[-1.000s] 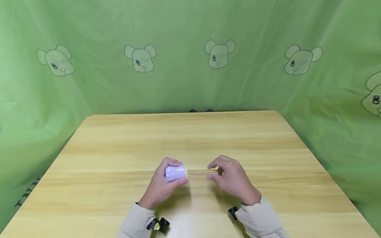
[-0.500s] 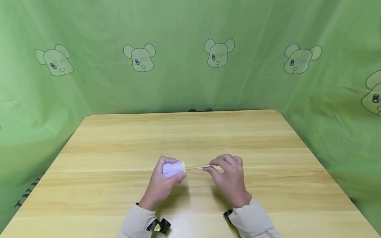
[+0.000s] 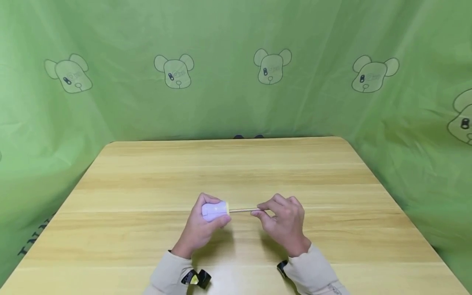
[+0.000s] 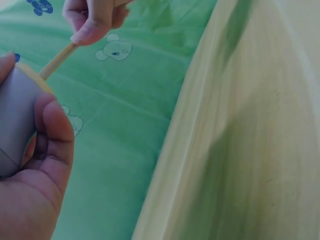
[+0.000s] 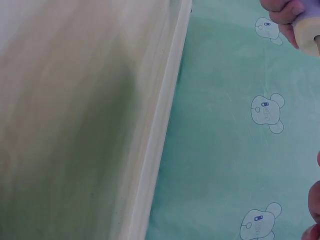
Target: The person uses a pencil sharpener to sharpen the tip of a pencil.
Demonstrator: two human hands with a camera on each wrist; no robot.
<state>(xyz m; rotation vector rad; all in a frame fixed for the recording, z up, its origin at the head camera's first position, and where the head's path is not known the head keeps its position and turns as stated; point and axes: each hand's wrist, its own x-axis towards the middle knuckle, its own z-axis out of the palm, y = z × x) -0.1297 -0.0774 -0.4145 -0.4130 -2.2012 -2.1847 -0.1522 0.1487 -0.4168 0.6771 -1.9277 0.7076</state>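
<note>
In the head view my left hand [image 3: 197,231] grips a small lilac pencil sharpener [image 3: 214,211], held sideways above the table with its pale yellow end facing right. A slim yellowish pencil [image 3: 243,210] runs into that end. My right hand [image 3: 284,219] pinches the pencil between thumb and fingers, covering its outer part. The left wrist view shows the fingers curled round the sharpener [image 4: 17,112] and the pencil [image 4: 59,61] reaching to the right fingertips. At the right wrist view's upper corner, the sharpener's yellow face [image 5: 306,36] has a round hole around the pencil.
Below both hands lies a light wood-grain table [image 3: 236,172]. A green curtain [image 3: 221,110] printed with bear heads hangs behind it and along both sides. Black wrist straps [image 3: 196,278] sit at the cream sleeves [image 3: 169,272].
My right hand has shifted left and turned slightly, with a new pinch closer to the sharpener. The pencil tilted up, then came back nearly level. My left hand has moved a little left with the sharpener.
</note>
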